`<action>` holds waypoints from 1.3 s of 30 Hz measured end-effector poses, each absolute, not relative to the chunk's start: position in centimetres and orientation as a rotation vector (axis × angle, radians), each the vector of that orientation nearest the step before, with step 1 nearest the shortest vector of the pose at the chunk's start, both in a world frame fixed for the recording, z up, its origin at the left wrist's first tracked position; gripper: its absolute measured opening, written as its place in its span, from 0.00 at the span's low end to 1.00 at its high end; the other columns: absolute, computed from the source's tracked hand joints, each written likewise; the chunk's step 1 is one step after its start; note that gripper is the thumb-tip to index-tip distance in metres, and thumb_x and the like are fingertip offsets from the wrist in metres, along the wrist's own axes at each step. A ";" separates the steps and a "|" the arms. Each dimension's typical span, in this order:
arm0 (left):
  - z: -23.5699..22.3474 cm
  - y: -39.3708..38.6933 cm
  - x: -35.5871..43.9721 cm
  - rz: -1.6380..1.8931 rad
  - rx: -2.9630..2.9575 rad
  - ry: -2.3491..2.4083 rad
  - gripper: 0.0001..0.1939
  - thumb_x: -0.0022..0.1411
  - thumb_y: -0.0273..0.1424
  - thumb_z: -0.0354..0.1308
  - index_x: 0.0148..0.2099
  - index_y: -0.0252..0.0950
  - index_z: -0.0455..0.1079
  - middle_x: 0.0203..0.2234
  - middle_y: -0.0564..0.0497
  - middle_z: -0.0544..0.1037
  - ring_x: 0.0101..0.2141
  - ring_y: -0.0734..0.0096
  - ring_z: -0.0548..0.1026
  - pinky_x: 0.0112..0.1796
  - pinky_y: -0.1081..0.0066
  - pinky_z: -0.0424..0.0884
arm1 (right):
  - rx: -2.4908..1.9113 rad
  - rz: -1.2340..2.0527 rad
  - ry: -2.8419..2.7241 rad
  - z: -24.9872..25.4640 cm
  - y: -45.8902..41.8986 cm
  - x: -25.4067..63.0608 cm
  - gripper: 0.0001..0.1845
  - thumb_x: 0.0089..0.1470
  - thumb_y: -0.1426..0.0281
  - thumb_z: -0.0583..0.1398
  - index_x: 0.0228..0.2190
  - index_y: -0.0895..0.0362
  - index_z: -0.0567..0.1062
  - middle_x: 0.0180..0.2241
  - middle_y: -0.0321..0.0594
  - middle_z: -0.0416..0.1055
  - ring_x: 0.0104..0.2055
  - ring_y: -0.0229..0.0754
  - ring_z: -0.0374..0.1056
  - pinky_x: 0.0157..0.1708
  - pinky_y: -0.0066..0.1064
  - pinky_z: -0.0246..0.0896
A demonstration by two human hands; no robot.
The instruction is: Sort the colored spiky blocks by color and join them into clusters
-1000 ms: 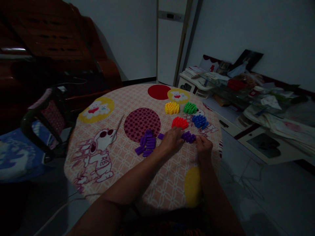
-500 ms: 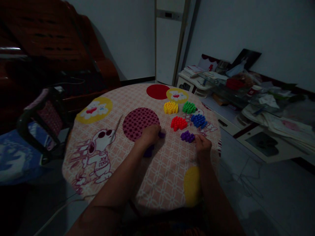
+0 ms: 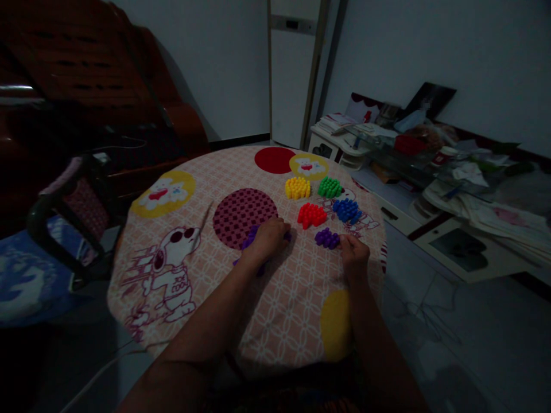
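Note:
My left hand (image 3: 272,236) is low over the tablecloth, palm down with curled fingers. Purple plastic pieces show at its fingertips, and more loose purple pieces (image 3: 250,235) lie partly hidden under the hand and wrist. My right hand (image 3: 355,253) is closed in a pinch at the right edge of a cluster of small purple pieces (image 3: 327,238). What sits between those fingertips is too small to make out. Beyond lie similar knobbly groups: red pieces (image 3: 312,215), blue pieces (image 3: 346,210), yellow pieces (image 3: 297,188) and green pieces (image 3: 330,187).
A patterned tablecloth (image 3: 284,321) covers the round table. To the left stand a chair (image 3: 64,212) and a wooden sofa (image 3: 185,123). A low cabinet (image 3: 456,249) piled with papers and odds and ends runs along the right wall.
My left hand has shifted slightly right and flattened, uncovering more purple pieces on its left side. My right hand stays at the purple cluster; the whole view moved a little.

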State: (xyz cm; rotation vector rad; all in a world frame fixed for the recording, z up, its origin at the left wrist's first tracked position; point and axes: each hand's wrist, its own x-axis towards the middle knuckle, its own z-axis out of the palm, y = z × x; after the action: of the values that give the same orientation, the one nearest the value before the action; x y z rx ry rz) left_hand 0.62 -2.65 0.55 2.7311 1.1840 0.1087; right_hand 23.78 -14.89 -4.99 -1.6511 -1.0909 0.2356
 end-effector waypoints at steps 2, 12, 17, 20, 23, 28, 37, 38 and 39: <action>0.5 -2.8 0.9 0.145 2.699 1.183 0.12 0.58 0.29 0.60 0.45 0.34 0.77 0.41 0.40 0.79 0.45 0.55 0.77 0.45 0.66 0.70 | -1.657 0.234 -1.091 -5.0 -14.9 23.7 0.20 0.59 0.56 0.56 0.28 0.58 0.77 0.22 0.35 0.70 0.25 0.39 0.63 0.28 0.30 0.55; 0.7 -6.3 4.3 0.490 2.321 1.001 0.11 0.58 0.33 0.61 0.43 0.36 0.74 0.32 0.50 0.80 0.33 0.67 0.77 0.35 0.72 0.68 | -1.639 0.225 -1.100 -5.0 -14.9 23.8 0.19 0.59 0.57 0.56 0.28 0.58 0.77 0.21 0.34 0.68 0.25 0.38 0.62 0.28 0.30 0.55; -0.3 -8.6 5.5 0.586 2.352 1.033 0.09 0.61 0.36 0.59 0.42 0.37 0.72 0.32 0.49 0.79 0.33 0.66 0.76 0.34 0.70 0.67 | -1.614 0.243 -1.097 -5.0 -14.9 23.8 0.20 0.59 0.56 0.56 0.28 0.58 0.77 0.21 0.34 0.68 0.26 0.39 0.62 0.29 0.30 0.56; -0.9 -9.5 6.0 0.612 2.417 0.987 0.10 0.65 0.35 0.56 0.46 0.37 0.71 0.37 0.47 0.79 0.36 0.65 0.76 0.37 0.70 0.68 | -1.622 0.235 -1.094 -5.1 -14.8 23.8 0.20 0.59 0.56 0.56 0.27 0.58 0.76 0.20 0.34 0.67 0.25 0.38 0.60 0.28 0.30 0.54; -1.2 -9.8 6.4 0.571 2.488 0.954 0.10 0.68 0.33 0.52 0.47 0.37 0.71 0.41 0.45 0.78 0.38 0.66 0.77 0.38 0.70 0.68 | -1.623 0.233 -1.093 -5.2 -14.8 23.9 0.20 0.59 0.56 0.56 0.27 0.58 0.76 0.21 0.34 0.67 0.25 0.38 0.62 0.28 0.30 0.55; -1.2 -9.5 6.3 0.495 2.527 0.986 0.11 0.69 0.31 0.49 0.44 0.36 0.73 0.37 0.46 0.78 0.36 0.65 0.76 0.37 0.69 0.69 | -1.634 0.243 -1.078 -5.2 -14.8 23.8 0.20 0.58 0.56 0.56 0.29 0.58 0.77 0.22 0.35 0.70 0.26 0.40 0.65 0.30 0.30 0.57; -1.8 -9.6 6.3 0.654 2.596 0.705 0.14 0.63 0.27 0.53 0.49 0.36 0.74 0.43 0.44 0.76 0.42 0.65 0.75 0.41 0.69 0.72 | -1.626 0.212 -1.124 -4.8 -14.9 23.6 0.20 0.60 0.57 0.55 0.29 0.58 0.78 0.23 0.36 0.72 0.27 0.40 0.66 0.29 0.30 0.57; -2.0 -9.7 6.4 0.675 2.608 0.632 0.15 0.63 0.26 0.54 0.50 0.36 0.74 0.44 0.44 0.76 0.44 0.64 0.75 0.43 0.68 0.72 | -1.628 0.207 -1.126 -4.9 -15.0 23.6 0.20 0.60 0.57 0.55 0.29 0.58 0.78 0.23 0.36 0.72 0.27 0.40 0.66 0.30 0.30 0.57; -2.1 -9.7 6.4 0.675 2.623 0.569 0.15 0.62 0.27 0.54 0.50 0.36 0.74 0.45 0.44 0.76 0.45 0.63 0.75 0.44 0.68 0.73 | -1.631 0.205 -1.128 -4.9 -15.0 23.7 0.19 0.60 0.57 0.55 0.29 0.58 0.78 0.23 0.36 0.72 0.27 0.40 0.66 0.30 0.31 0.57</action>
State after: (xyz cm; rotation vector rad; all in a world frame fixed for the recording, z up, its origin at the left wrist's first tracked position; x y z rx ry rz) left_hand 6.40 -9.75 -2.12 2.6227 0.5692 0.6755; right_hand 23.65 -14.96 -4.89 -1.6308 -1.1284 0.2047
